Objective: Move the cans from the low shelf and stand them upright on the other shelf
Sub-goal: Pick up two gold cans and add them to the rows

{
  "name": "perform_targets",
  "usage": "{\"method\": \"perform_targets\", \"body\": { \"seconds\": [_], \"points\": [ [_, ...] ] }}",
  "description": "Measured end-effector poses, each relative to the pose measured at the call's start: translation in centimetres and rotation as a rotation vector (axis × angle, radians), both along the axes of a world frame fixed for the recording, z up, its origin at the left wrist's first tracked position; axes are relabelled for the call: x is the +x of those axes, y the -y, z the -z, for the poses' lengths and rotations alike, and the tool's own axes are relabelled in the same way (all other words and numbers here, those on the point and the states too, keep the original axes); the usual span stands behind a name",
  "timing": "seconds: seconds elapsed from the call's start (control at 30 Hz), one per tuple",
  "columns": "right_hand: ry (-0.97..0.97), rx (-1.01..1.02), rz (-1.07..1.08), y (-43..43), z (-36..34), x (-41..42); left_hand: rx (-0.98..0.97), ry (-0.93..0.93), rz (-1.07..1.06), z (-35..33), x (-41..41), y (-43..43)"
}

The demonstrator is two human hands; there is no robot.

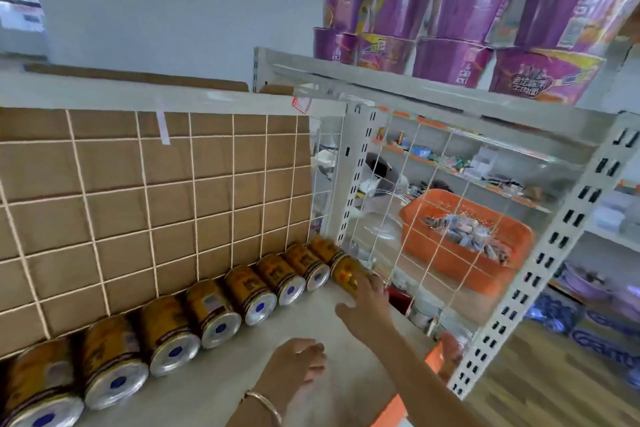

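Nearest to the camera, the left hand (300, 362) hangs over the front part of the low shelf (349, 340), with a thin bracelet (265, 406) on its wrist. Its fingers are loosely curled and it holds nothing.

The right hand (367, 302) reaches farther in, toward the right end of the shelf. Its fingers lie on the last can (346, 272), a golden one that rests on its side just beside the wire grid (426, 218) at the shelf's right edge. The picture is blurred there, so I cannot tell whether the hand has closed around the can or only touches it.

Along the back edge of the shelf, a row of cans (214, 308) lies on its side, from the near left corner to the far right one. Their silver ends with a blue dot face the front, and each can touches or nearly touches the next one. Behind them stands a brown cardboard panel (114, 211) covered by a white grid of wires.

Above and to the right, the upper shelf (381, 80) carries purple noodle bowls (460, 28), stacked in two layers. Through the wire grid, farther away, an orange basket (460, 263) with small packets is visible.
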State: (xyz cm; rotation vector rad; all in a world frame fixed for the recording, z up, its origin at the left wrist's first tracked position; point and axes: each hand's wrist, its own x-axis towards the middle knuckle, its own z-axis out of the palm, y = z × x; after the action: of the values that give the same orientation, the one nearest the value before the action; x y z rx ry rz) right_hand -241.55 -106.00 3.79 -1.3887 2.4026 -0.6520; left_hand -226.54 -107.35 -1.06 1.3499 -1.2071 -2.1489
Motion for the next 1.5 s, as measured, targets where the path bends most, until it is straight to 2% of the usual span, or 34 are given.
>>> {"method": "perform_targets", "body": {
  "seconds": [0.07, 0.17, 0.37, 0.53, 0.6, 0.7, 0.77, 0.83, 0.9, 1.0, 1.13, 1.33, 1.5],
  "points": [
    [-0.024, 0.056, -0.02, 2.4, 0.3, -2.5, 0.012, -0.039, -0.074, -0.2, -1.9, 0.9],
    [-0.094, 0.153, -0.081, 4.8, 1.5, -5.9, 0.175, -0.084, -0.105, 0.3, -4.2, 2.6],
    [0.072, 0.109, -0.172, 5.7, 2.4, -9.4, 0.194, -0.024, -0.289, 0.0, -7.2, 4.1],
    [0.604, 0.031, -0.074, 3.6, 2.6, -9.2, 0.133, -0.106, -0.345, -1.1, -10.4, 3.4],
    [0.665, 0.012, -0.1, 2.7, 2.7, -8.5, 0.126, -0.144, -0.383, -1.5, -11.3, 3.4],
    [0.645, 0.015, -0.235, 1.6, 1.8, -8.0, 0.134, -0.208, -0.44, -1.5, -11.3, 3.6],
    [0.797, 0.05, -0.315, 1.5, 0.4, -8.2, 0.131, -0.241, -0.493, -1.2, -10.7, 3.6],
    [0.897, 0.037, -0.305, 2.5, -0.6, -8.9, 0.08, -0.184, -0.542, -1.2, -9.9, 3.3],
    [0.881, -0.036, -0.196, 4.6, -1.1, -9.4, 0.046, -0.145, -0.552, -0.8, -9.1, 2.9],
    [0.73, -0.055, -0.138, 8.9, 0.4, -9.4, 0.016, -0.126, -0.535, -0.3, -8.3, 2.4],
    [0.576, 0.075, -0.17, 12.5, 3.2, -8.9, -0.048, -0.138, -0.498, 0.1, -8.3, 1.5],
    [0.353, 0.109, -0.215, 9.3, 2.9, -9.4, 0.037, -0.176, -0.541, 0.5, -8.0, 2.2],
    [0.395, 0.369, -0.35, 4.7, 3.4, -12.5, 0.017, -0.167, -0.549, 0.8, -8.4, 2.2]
  ]
}}
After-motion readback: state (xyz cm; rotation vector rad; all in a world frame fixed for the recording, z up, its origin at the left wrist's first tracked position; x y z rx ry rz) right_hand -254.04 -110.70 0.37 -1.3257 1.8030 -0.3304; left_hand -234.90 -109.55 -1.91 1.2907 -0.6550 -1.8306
